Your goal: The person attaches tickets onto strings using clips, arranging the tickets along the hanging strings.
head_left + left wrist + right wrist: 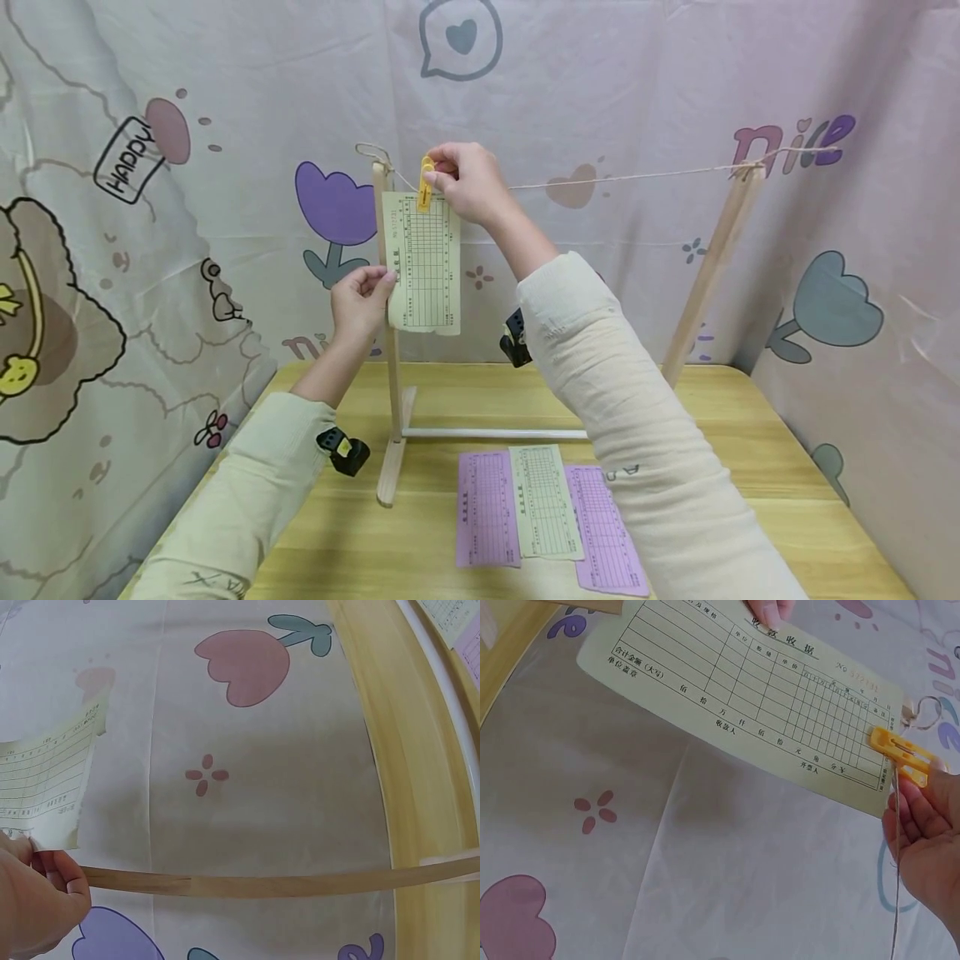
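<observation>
A pale green receipt slip [423, 275] hangs lengthwise at the string [622, 177], near the left post of a wooden stand. My right hand [468, 179] pinches a yellow clothespin [425, 185], whose jaws sit over the slip's top edge, as the right wrist view shows with the clothespin [904, 752] at the printed end. My left hand [360, 304] pinches the slip's left edge between thumb and fingers, beside the post. In the left wrist view, the left hand [45, 896] is at the edge of the slip [52, 780], which is partly cut off.
On the wooden table [322, 517] lie a purple slip [487, 508], a green slip [546, 500] and another purple slip [607, 533], partly behind my right sleeve. The stand has a left post [393, 375], a right post [712, 267] and a white crossbar [495, 434].
</observation>
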Demonstrator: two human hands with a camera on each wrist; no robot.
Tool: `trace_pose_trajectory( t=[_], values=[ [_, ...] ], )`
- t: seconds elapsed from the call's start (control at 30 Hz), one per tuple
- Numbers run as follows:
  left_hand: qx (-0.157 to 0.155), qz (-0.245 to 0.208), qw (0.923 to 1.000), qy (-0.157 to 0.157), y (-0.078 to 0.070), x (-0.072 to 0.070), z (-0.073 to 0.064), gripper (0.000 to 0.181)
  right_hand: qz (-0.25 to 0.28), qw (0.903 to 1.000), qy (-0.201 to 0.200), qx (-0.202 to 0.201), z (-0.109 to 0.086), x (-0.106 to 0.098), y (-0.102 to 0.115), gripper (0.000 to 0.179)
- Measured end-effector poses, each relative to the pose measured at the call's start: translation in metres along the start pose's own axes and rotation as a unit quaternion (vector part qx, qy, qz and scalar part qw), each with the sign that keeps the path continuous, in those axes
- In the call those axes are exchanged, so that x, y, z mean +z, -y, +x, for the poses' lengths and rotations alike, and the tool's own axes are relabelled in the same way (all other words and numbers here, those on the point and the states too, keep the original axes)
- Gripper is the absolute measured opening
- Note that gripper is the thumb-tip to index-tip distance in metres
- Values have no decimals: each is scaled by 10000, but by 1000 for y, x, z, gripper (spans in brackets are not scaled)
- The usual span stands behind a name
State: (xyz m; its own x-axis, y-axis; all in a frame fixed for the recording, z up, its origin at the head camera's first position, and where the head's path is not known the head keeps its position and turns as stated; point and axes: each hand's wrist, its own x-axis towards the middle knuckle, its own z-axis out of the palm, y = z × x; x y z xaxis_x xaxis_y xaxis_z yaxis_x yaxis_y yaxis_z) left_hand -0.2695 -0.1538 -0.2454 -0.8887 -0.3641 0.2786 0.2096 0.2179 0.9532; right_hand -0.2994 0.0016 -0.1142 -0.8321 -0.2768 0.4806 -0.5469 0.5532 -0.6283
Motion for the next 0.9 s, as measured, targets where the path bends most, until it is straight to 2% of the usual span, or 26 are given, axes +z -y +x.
trace_pose_trajectory(
  t=[0.2, 0.4, 0.7, 0.9],
  values=[
    [39, 100, 9999, -3, 2, 0, 0, 28, 48, 10000, -22, 5, -1, 1, -1, 41],
    [211, 185, 9996, -96, 7, -1, -2, 28, 50, 9999, -92, -60, -3, 1, -2, 43],
    [387, 272, 9974, -542, 19, -6, -5, 24, -165, 9986, -398, -302, -11, -1, -7, 45],
    [368, 221, 9977, -520, 24, -9, -10, 24, 23, 9962, -601, -637, -22, -3, -13, 44]
  ],
)
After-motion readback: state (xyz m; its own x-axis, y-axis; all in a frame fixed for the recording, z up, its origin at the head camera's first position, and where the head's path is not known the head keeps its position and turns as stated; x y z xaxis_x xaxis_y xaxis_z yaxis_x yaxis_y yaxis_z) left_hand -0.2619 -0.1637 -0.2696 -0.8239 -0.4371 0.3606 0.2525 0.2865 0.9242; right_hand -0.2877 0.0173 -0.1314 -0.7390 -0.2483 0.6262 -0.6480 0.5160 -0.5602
